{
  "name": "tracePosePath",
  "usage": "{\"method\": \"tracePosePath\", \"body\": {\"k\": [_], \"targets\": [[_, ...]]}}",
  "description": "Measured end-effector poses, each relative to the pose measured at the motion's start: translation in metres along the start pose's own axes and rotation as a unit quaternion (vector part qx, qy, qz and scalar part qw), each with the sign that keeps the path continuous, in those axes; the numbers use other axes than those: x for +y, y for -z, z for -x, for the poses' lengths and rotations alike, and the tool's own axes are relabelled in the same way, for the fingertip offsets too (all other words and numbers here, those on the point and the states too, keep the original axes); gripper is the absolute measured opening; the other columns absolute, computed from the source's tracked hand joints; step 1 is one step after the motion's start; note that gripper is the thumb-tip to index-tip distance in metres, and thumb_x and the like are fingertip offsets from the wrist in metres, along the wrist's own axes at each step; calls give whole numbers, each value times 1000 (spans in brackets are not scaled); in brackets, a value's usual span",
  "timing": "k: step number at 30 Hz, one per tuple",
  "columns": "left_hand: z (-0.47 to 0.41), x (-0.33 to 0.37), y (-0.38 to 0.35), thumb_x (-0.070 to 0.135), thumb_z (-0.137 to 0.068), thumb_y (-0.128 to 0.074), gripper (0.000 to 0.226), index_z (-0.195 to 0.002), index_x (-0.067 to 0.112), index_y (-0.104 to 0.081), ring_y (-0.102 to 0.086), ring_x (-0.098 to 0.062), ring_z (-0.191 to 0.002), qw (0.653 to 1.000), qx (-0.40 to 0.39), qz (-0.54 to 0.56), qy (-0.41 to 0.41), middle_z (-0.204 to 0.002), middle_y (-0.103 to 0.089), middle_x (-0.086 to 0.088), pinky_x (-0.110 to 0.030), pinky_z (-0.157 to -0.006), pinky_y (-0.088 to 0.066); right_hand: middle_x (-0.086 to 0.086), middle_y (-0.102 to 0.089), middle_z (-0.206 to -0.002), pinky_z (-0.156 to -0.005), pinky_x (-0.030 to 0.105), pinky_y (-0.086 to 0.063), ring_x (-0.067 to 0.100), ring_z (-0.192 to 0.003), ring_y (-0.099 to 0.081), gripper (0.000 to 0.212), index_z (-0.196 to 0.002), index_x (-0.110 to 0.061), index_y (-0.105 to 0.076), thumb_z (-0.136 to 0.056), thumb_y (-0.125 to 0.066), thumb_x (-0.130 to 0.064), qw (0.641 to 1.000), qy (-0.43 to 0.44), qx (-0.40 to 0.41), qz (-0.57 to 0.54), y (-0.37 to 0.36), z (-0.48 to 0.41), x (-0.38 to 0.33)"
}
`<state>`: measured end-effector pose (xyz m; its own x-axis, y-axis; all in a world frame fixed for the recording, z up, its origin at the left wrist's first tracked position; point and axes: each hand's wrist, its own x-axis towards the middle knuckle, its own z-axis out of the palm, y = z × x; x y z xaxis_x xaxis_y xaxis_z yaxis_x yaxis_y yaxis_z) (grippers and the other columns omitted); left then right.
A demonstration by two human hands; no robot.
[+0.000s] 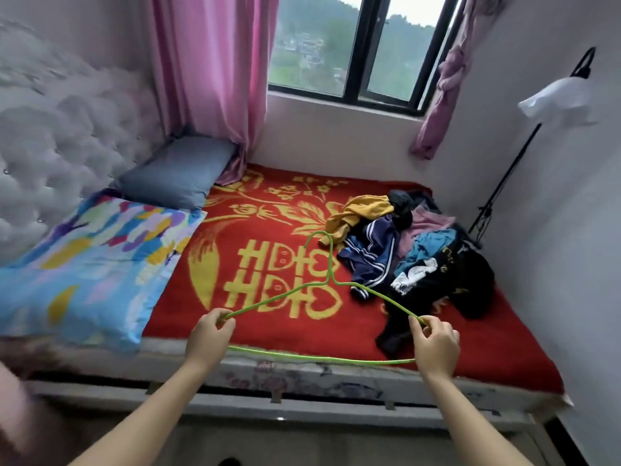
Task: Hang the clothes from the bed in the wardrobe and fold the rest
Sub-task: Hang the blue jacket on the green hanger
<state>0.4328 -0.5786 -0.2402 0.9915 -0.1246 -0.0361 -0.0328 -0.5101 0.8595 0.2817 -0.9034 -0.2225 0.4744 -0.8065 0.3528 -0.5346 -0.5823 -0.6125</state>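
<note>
1. While every garment in view lies in one loose pile of clothes (403,250) on the bed (268,213), the task should be judged as barely begun: nothing shows as hung and nothing shows as folded.
2. Pile location: the far right part of the red blanket, near the wall. Parts that can be told apart:
   - yellow top (359,213) at the back left;
   - navy striped jacket (373,257) at the front left;
   - pink and teal pieces in the middle;
   - black garments (463,290) at the front right, one trailing toward the near edge of the bed.
3. Hanger (331,280): green wire, held roughly flat over the near half of the bed, with the hook pointing away toward the pile. It is bare. The hook end appears just beside the yellow top; whether they touch cannot be told.
4. Left hand (210,334): its fingers (223,319) are curled around the left shoulder end of the hanger.
5. Right hand (437,341): its fingers pinch the right shoulder end, above the trailing black garment.
6. Relation: the pile lies beyond and to the right of both hands. It is well apart from the left fingers and near the right ones. Neither hand holds any cloth.
7. Remaining work: load garments onto hangers, carry them to the wardrobe (not in view) and fold the rest.
8. Surroundings: a grey pillow (178,173) and a patterned pillow (90,264) lie at the left, with a window (353,45) beyond.
</note>
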Motion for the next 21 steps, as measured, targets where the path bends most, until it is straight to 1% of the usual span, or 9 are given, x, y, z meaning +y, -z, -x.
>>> {"method": "tracePosePath", "body": {"k": [4,6,7,8,10,12,14,18,21], "targets": [[-66,-7,-41,14,-92,-53,8,-92,10,-60,-50,-15,-67,999,18,-5,27,-85,-60,-7,-30,-56,-36,20,-62,-91,-79,41,-39,37,-94,-50,17,-95,0,-67,-87,-64,-15,999,-13,-34,24,-51,-41,0],[-99,-10,-49,13,-92,-53,13,-96,6,-62,-49,-14,-63,999,36,-1,39,-79,-58,-3,-29,-55,-35,19,-61,-95,-81,40,-38,37,-99,-50,17,-97,-2,-67,-87,-63,-15,998,-11,-57,27,-78,-64,-12],[-129,-15,-59,13,-92,-53,15,-99,3,-63,-51,-20,-68,998,45,0,46,-84,-60,-6,-31,-59,-37,18,-61,-99,-82,40,-38,37,-102,-50,18,-100,-3,-66,-87,-63,-15,997,-9,-68,26,-102,-85,-17],[-155,-17,-65,12,-91,-54,19,-103,1,-63,-54,-27,-79,997,54,-4,53,-94,-62,-13,-34,-67,-39,17,-60,-105,-85,40,-37,36,-106,-49,23,-106,-5,-65,-87,-62,-17,995,-7,-92,31,-122,-102,-24],[-212,-24,-80,16,-91,-56,31,-118,2,-59,-48,-37,-111,993,69,-48,83,-120,-55,-24,-40,-92,-36,10,-52,-126,-95,40,-34,29,-122,-40,41,-128,-15,-53,-89,-58,-27,982,13,-171,81,-167,-139,-36],[-257,-33,-101,30,-92,-56,51,-137,10,-44,-27,-36,-134,979,33,-154,132,-142,-37,-24,-41,-108,-22,3,-33,-144,-107,42,-24,22,-137,-22,57,-143,-26,-32,-91,-51,-40,953,17,-253,168,-206,-171,-37],[-281,-43,-127,38,-92,-53,61,-144,14,-33,-12,-34,-140,958,-26,-226,175,-151,-21,-21,-43,-112,-15,3,-22,-152,-112,45,-17,21,-142,-9,62,-147,-30,-23,-92,-47,-44,930,-23,-304,204,-229,-194,-28],[-290,-44,-183,39,-92,-50,57,-142,17,-34,-10,-32,-140,936,-108,-276,191,-152,-18,-16,-45,-111,-20,5,-21,-153,-111,41,-20,22,-142,-11,59,-146,-28,-26,-92,-47,-42,902,-72,-351,242,-233,-219,14],[-304,-19,-230,38,-93,-48,58,-145,19,-28,-6,-32,-141,924,-176,-285,184,-153,-15,-16,-47,-110,-21,7,-25,-151,-109,40,-24,24,-140,-17,54,-143,-25,-33,-93,-48,-37,893,-139,-357,237,-229,-250,50]]}}
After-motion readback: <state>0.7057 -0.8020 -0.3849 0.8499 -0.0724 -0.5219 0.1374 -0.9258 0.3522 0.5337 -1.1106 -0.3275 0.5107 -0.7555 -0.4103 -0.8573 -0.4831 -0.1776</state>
